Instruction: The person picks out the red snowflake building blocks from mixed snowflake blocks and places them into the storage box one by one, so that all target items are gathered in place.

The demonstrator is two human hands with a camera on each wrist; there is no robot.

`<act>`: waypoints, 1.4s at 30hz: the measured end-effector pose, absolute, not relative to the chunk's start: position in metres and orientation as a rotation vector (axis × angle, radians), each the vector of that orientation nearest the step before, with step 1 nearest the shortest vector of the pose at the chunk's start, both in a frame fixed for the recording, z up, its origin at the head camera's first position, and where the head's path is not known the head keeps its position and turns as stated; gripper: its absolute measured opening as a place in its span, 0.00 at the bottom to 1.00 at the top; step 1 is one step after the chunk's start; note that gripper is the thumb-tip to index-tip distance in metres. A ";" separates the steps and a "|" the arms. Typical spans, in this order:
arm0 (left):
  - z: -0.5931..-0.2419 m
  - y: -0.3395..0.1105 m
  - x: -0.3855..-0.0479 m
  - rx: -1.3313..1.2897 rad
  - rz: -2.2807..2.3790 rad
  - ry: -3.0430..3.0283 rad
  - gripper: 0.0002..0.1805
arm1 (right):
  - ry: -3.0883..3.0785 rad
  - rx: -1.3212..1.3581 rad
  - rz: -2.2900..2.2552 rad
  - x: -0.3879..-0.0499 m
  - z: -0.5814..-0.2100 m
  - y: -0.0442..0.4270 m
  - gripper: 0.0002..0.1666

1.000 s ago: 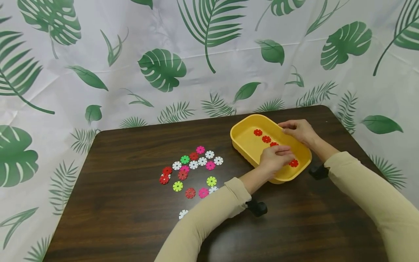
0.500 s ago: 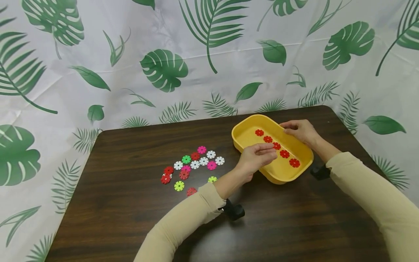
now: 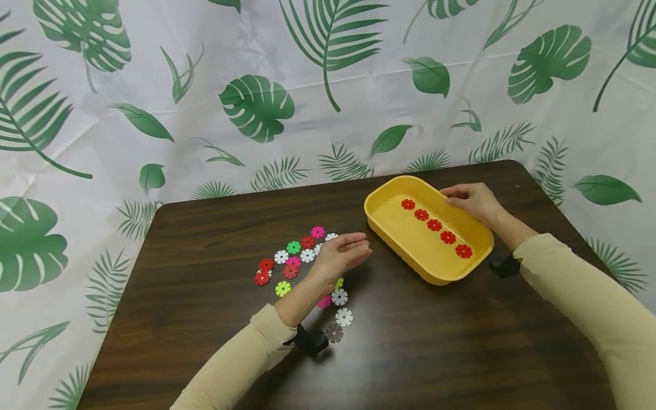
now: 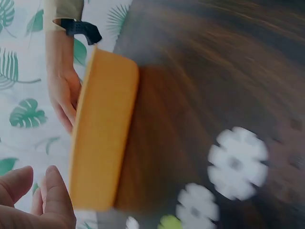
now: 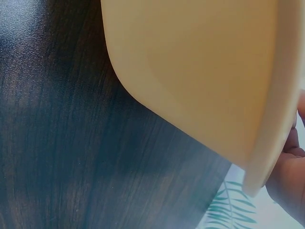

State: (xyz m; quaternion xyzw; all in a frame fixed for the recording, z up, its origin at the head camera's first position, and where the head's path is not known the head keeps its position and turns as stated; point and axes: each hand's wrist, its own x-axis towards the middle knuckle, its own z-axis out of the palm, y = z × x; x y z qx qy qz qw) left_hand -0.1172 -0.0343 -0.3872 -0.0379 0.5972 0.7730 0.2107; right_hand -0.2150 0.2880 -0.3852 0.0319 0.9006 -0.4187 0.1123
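Note:
A yellow tray [image 3: 410, 250] stands on the dark table, with several red notched discs [image 3: 434, 225] in a slanting row inside it. My right hand [image 3: 474, 203] grips the tray's far right rim; in the right wrist view the tray wall [image 5: 190, 62] hides most of that hand. Left of the tray, my left hand [image 3: 338, 259] hovers over the loose discs, its fingers extended and nothing seen in them. In the left wrist view the left hand's fingers [image 4: 57, 195] are apart, near the tray's side [image 4: 105, 129].
Loose notched discs in white [image 3: 344, 317], pink [image 3: 318, 232], green [image 3: 294, 247], yellow [image 3: 283, 288] and red [image 3: 266, 265] lie on the table left of the tray. Some are hidden under the left arm. A leaf-patterned cloth [image 3: 205, 85] hangs behind the table.
My left hand has moved out of the tray and leftward over the loose discs, uncovering the whole red row. The right hand has stayed at the tray's rim.

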 end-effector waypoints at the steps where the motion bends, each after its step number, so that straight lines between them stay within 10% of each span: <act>1: -0.390 -0.040 -0.115 -0.119 2.140 1.668 0.20 | 2.640 0.096 -1.230 -0.215 -0.385 0.288 0.22; 42: -0.447 -0.148 -0.052 -0.090 1.570 2.604 0.22 | 2.642 0.107 -1.257 -0.213 -0.384 0.287 0.22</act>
